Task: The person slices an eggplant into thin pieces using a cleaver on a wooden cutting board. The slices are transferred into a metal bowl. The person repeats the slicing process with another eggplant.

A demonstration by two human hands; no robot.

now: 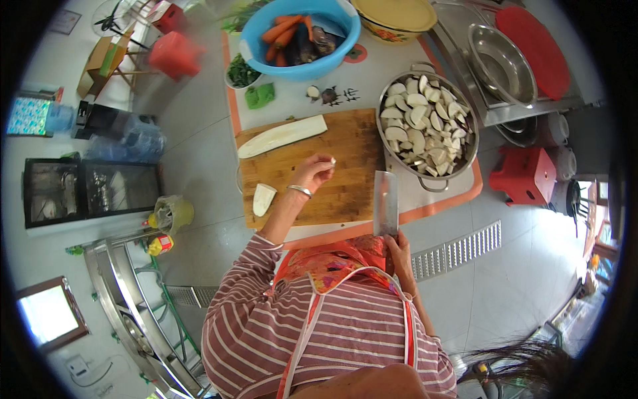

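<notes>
My left hand [313, 174] is above the wooden cutting board [344, 149], a small pale piece of vegetable [333, 161] pinched at its fingertips. In my right hand [397, 249] is the handle of a cleaver [386, 202], its wide blade upright past the board's right front edge. A long pale slab of peeled eggplant [284, 135] lies across the back of the board, and a shorter cut piece [264, 199] lies at its front left. Right of the board, a two-handled steel pan [381, 119] holds many cut white eggplant chunks [418, 114].
Behind the board stand a blue basin [304, 72] with carrots and eggplants, a bowl of greens [242, 72] and a yellow lidded enamel basin [396, 15]. A green cloth or bag [260, 96] lies nearby. A steel bowl [501, 65] and red stool [523, 175] are at right.
</notes>
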